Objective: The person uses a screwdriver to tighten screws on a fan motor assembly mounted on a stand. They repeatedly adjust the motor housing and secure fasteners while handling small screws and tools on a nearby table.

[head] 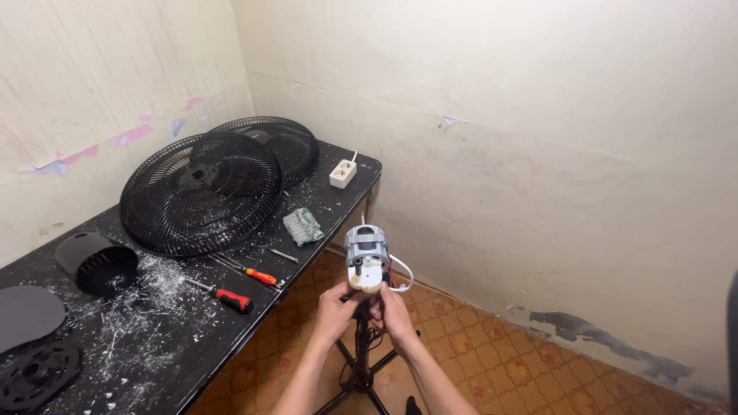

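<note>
Both wrapped around the black stand pole [361, 338] just beneath the bare fan motor [366, 257]: left hand [335, 311] on the left side, right hand [393, 313] on the right, fingers closed on the pole, out over the tiled floor [492, 361] beside the tabletop [192, 323]. On the tabletop, well apart from the hands: two black fan grilles [201, 194] leaning together, a red-handled screwdriver [224, 296], an orange-handled screwdriver [256, 273], a folded cloth [302, 226] and a white socket strip [343, 173].
</note>
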